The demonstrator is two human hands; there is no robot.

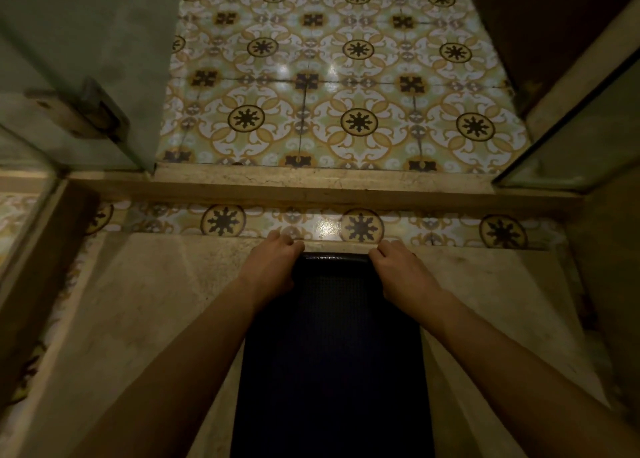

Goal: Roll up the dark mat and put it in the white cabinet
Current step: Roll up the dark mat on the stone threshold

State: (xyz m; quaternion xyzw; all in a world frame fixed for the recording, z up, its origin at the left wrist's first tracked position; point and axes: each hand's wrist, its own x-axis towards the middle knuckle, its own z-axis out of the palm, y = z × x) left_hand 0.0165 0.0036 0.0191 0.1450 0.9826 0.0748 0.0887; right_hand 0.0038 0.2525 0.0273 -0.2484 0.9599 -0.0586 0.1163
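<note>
The dark mat (330, 346) lies flat on a pale stone floor, running from the bottom edge of the view up to a curled far end. My left hand (273, 265) grips the left corner of that curled end. At the right corner, my right hand (401, 270) holds the mat the same way. The far edge is bent up and over into a small roll between my two hands. Both forearms reach forward along the mat's sides. No white cabinet is in view.
A raised stone threshold (311, 187) crosses the view just beyond the mat, with patterned floor tiles (346, 76) past it. A glass door with a metal hinge (93, 111) stands at the left, and a glass panel (571, 139) at the right.
</note>
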